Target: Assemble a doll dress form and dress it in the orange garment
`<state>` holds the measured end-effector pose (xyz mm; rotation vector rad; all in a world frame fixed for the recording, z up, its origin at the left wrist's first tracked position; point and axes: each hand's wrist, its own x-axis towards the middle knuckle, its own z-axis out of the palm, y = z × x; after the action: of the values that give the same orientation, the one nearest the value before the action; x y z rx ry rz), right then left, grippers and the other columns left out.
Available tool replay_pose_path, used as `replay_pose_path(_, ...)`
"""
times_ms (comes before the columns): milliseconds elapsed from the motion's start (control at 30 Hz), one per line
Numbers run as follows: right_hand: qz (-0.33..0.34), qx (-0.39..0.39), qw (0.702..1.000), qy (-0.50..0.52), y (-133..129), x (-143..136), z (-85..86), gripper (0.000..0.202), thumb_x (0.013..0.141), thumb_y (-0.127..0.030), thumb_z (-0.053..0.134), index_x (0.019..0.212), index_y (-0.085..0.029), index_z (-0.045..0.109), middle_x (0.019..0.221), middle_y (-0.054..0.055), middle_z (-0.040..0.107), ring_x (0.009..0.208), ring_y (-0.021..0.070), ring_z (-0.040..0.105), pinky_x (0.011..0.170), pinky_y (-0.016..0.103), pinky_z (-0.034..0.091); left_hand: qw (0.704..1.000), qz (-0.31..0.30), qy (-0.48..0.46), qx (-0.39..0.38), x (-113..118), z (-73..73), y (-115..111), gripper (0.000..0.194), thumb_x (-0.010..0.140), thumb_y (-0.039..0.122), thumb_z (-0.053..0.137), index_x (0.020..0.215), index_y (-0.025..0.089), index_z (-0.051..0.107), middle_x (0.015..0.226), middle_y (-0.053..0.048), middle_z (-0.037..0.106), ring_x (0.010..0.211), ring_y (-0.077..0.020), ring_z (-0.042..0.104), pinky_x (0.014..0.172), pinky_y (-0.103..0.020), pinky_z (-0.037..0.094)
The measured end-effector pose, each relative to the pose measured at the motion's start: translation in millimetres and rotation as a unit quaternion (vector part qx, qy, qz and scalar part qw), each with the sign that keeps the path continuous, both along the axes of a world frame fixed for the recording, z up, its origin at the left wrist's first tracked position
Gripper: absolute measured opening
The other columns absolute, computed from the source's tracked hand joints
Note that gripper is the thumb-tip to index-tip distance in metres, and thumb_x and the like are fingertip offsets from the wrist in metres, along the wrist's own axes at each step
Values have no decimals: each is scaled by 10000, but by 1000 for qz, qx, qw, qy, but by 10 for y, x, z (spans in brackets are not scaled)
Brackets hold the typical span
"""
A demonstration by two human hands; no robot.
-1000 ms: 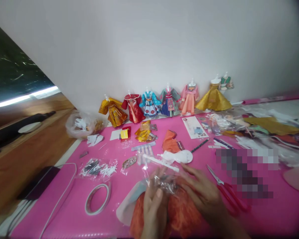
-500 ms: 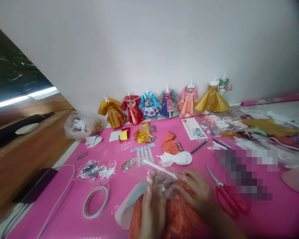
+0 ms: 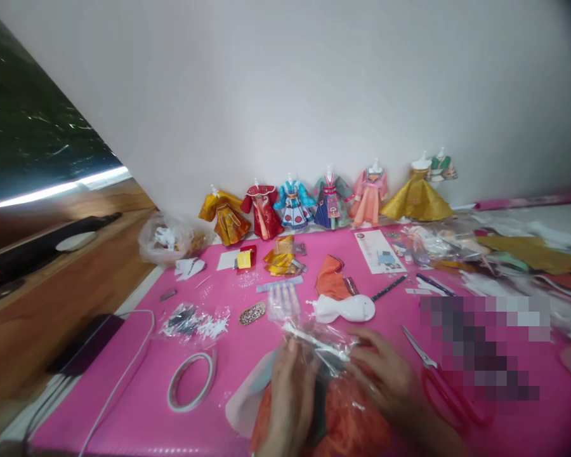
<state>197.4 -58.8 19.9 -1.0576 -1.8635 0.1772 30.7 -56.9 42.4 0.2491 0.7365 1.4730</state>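
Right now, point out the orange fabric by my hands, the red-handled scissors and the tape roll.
Orange fabric [image 3: 354,428]: head view, on its near part.
Red-handled scissors [image 3: 431,364]: head view, around the pivot.
Tape roll [image 3: 172,388]: head view, on its ring's left side.

From my remote seat I had it: the packet [image 3: 330,365] lay between the left hand [image 3: 289,388] and the right hand [image 3: 385,368], over the fabric [image 3: 354,435]. Tape roll [image 3: 212,373] sat out left, scissors [image 3: 428,362] just right! Behind the packet lay the doll torso [image 3: 342,308]; farther back, 7 doll garments [image 3: 294,206] lined the wall [image 3: 314,82], a bag [image 3: 166,244] near their left end.
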Motion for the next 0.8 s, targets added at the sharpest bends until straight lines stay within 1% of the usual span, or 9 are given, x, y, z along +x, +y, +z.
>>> replay_pose_path(100, 1, 5, 1000, -3, -17, 23, -38, 135, 917, -166, 584, 1012, -214, 668, 1233, 137, 616, 1012, 214, 667, 842, 317, 577, 1000, 18, -3, -24, -16, 20, 31, 278, 753, 291, 795, 996, 171, 732, 1074, -100, 729, 1034, -272, 678, 903, -391, 545)
replay_pose_path(233, 0, 5, 1000, -6, -41, 68, -95, 172, 929, -178, 574, 1068, -217, 667, 1256, 141, 617, 1031, 212, 673, 862, 324, 580, 999, 14, -27, -39, -36, 94, 79, 277, 775, 299, 769, 1022, 177, 733, 1018, -93, 747, 904, -243, 714, 876, -370, 563)
replay_pose_path(300, -5, -16, 1000, -5, -49, 93, -118, 186, 939, -185, 554, 1082, -221, 668, 1223, 130, 642, 1063, 219, 666, 882, 337, 577, 998, 22, -38, -39, -65, 100, 112, 229, 793, 299, 756, 991, 185, 736, 1000, -81, 750, 874, -225, 718, 858, -355, 573)
replay_pose_path(400, -6, -48, 999, 2, -56, 111, -131, 196, 957, -201, 517, 1064, -237, 678, 1180, 110, 666, 1117, 231, 647, 902, 353, 571, 998, 36, -17, -38, -118, 48, 148, 130, 800, 229, 756, 907, 161, 732, 943, -73, 749, 863, -205, 719, 836, -320, 578)
replay_pose_path(533, -14, -45, 998, 31, -50, 111, -79, 163, 959, -234, 521, 1013, -239, 675, 1187, 108, 661, 1038, 222, 677, 847, 326, 582, 995, 74, 17, -68, -191, -8, 195, 22, 835, 138, 703, 845, 126, 719, 871, -78, 738, 819, -184, 721, 793, -282, 585)
replay_pose_path(633, -14, -18, 999, 36, -46, 191, -16, 135, 952, -237, 531, 962, -238, 666, 1164, 95, 662, 983, 203, 689, 816, 295, 578, 988, 123, 27, -91, -309, 34, 276, 130, 875, 95, 624, 775, 119, 703, 785, -68, 719, 696, -157, 708, 689, -252, 591)
replay_pose_path(700, -36, -13, 999, 24, -49, 331, -7, 122, 947, -264, 543, 946, -238, 662, 1155, 85, 660, 1016, 205, 675, 837, 296, 564, 985, 146, 23, -90, -432, 85, 341, 194, 913, 101, 573, 764, 126, 695, 732, -47, 700, 627, -135, 687, 622, -229, 583)
replay_pose_path(733, -60, -18, 998, 18, -51, 428, -19, 129, 945, -291, 546, 944, -236, 663, 1159, 84, 658, 1040, 212, 664, 858, 308, 555, 984, 155, 21, -89, -501, 110, 370, 227, 934, 106, 544, 761, 130, 690, 711, -37, 691, 596, -123, 673, 585, -216, 573)
replay_pose_path(800, -139, -41, 989, 13, -42, 662, -82, 187, 947, -358, 530, 949, -229, 666, 1194, 92, 646, 1078, 239, 641, 916, 367, 525, 980, 175, 18, -90, -632, 154, 411, 294, 967, 100, 482, 747, 132, 674, 684, -22, 678, 549, -105, 650, 534, -205, 560)
